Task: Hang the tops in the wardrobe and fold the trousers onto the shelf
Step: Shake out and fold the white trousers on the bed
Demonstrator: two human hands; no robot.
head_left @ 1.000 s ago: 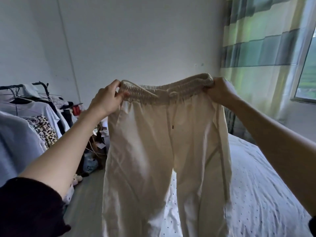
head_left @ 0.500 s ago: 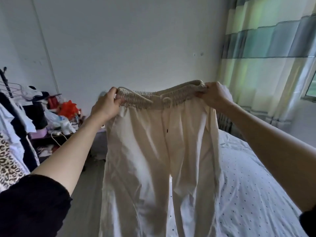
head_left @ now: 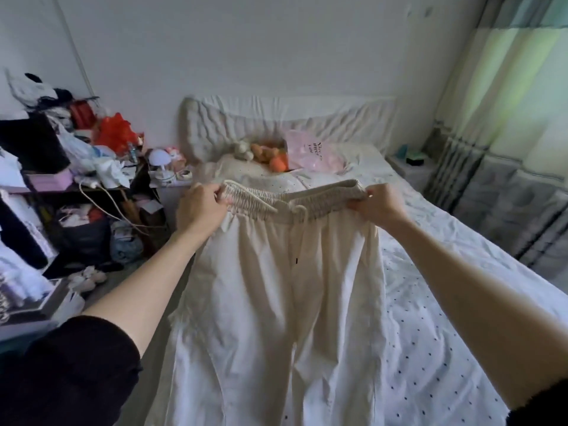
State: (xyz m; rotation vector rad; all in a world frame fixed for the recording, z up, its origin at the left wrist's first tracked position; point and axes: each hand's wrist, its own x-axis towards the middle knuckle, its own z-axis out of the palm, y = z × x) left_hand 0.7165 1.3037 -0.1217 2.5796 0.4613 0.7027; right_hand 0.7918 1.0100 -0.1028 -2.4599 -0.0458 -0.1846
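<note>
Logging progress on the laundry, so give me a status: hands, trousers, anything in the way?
Left hand and right hand grip the waistband ends. Cream trousers spread over the bed, unfolded. Nothing under them in view.

Two bare forearms; black sleeves (head_left: 67, 364) pushed up near the elbows; left hand (head_left: 199, 210) and right hand (head_left: 379, 204) ungloved.

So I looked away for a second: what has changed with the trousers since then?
Held up before the wall earlier, the cream trousers have come down over the bed. The left hand and right hand keep the same grip on the waistband ends.
</note>
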